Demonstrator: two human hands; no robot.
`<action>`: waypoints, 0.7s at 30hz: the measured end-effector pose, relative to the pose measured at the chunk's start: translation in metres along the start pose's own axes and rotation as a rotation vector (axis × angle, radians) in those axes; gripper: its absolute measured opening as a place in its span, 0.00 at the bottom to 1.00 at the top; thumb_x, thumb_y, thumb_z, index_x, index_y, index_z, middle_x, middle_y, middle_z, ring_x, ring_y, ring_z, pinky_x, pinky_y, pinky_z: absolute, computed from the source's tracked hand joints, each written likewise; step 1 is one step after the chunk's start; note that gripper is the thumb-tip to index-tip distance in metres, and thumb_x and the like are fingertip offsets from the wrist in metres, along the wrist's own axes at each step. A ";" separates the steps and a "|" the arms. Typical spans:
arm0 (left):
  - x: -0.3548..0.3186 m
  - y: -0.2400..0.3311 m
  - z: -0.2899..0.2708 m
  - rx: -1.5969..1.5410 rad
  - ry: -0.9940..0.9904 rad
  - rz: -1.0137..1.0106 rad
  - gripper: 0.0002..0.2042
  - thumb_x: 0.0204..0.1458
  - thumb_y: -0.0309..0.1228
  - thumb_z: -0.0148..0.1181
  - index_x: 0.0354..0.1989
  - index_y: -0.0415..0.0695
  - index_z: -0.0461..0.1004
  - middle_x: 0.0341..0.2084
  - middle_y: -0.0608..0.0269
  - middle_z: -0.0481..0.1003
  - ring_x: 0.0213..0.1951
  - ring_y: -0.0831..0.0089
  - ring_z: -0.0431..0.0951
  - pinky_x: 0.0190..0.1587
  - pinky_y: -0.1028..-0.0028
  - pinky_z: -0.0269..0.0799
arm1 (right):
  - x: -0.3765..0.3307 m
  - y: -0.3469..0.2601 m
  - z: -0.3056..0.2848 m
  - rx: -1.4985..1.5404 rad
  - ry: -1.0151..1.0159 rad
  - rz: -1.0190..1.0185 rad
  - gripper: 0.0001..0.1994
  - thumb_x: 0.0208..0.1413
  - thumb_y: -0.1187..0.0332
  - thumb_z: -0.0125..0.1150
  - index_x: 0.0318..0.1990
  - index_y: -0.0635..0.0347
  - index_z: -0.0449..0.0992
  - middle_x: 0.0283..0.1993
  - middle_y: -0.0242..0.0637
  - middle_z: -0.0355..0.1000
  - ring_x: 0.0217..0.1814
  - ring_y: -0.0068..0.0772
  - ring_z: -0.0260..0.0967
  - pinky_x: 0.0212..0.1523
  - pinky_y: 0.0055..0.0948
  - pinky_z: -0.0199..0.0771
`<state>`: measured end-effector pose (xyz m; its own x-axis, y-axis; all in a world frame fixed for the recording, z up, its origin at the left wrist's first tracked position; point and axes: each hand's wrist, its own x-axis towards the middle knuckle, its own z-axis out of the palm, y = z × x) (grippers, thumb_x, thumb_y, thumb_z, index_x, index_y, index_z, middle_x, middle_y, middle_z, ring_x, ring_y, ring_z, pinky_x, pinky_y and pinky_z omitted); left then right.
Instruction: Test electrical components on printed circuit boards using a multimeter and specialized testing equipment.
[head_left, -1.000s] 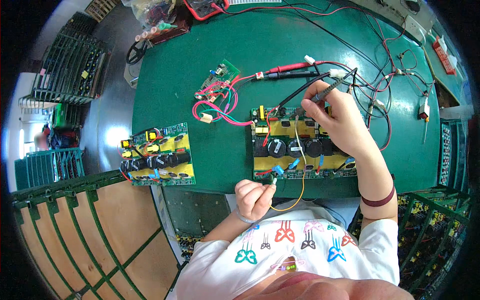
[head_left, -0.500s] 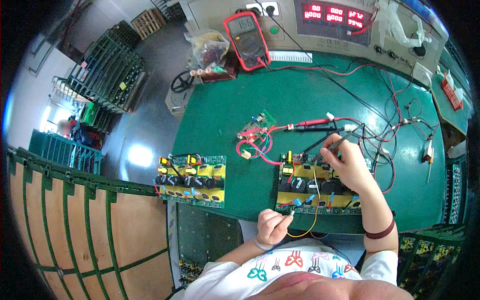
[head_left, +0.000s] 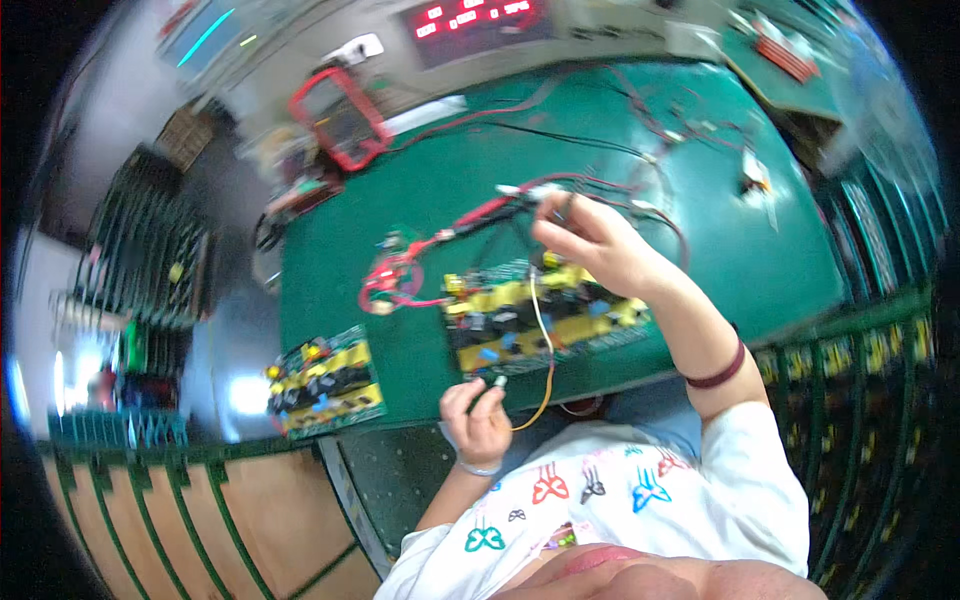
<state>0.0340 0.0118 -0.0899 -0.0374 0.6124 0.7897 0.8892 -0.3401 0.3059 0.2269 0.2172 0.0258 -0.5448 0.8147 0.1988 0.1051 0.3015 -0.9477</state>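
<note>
A yellow and green circuit board lies on the green bench mat in front of me. My right hand hovers over its far edge, fingers pinched on thin test probes with red and black leads. My left hand is at the near edge of the bench, closed on a small connector at the end of an orange wire that runs up across the board. The picture is blurred by motion.
A second yellow and green board sits at the bench's near left corner. A small green board with red wires lies left of the main board. A red-cased meter and a panel with red digits stand behind. Loose wires cross the right side.
The view has tilted up and swung, so the back panel and meter show more. My right hand lifted slightly with the probes; my left hand stays at the bench edge on the wire end.
</note>
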 end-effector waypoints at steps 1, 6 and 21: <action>0.004 0.008 -0.004 -0.032 -0.043 0.028 0.13 0.47 0.17 0.66 0.42 0.42 0.77 0.45 0.54 0.76 0.44 0.58 0.77 0.45 0.62 0.75 | -0.010 0.005 -0.007 0.159 -0.002 -0.064 0.10 0.69 0.61 0.54 0.43 0.59 0.69 0.35 0.26 0.73 0.31 0.18 0.64 0.33 0.22 0.65; 0.038 0.063 0.025 -0.442 -0.318 0.433 0.13 0.45 0.21 0.66 0.42 0.40 0.78 0.42 0.56 0.80 0.38 0.65 0.79 0.40 0.68 0.76 | -0.067 0.013 -0.094 0.205 0.060 0.204 0.14 0.66 0.60 0.58 0.49 0.61 0.71 0.30 0.30 0.75 0.31 0.17 0.69 0.31 0.20 0.67; 0.104 0.180 0.155 -0.070 -0.443 0.543 0.15 0.44 0.31 0.64 0.42 0.44 0.79 0.37 0.63 0.74 0.35 0.67 0.75 0.34 0.70 0.72 | -0.093 0.099 -0.263 -1.393 0.207 0.391 0.18 0.61 0.56 0.58 0.59 0.35 0.71 0.43 0.43 0.78 0.46 0.48 0.77 0.43 0.45 0.78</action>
<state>0.2604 0.1246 -0.0354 0.6058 0.5708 0.5543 0.6976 -0.7161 -0.0250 0.5069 0.3017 -0.0207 -0.1790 0.9744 0.1363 0.9838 0.1763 0.0312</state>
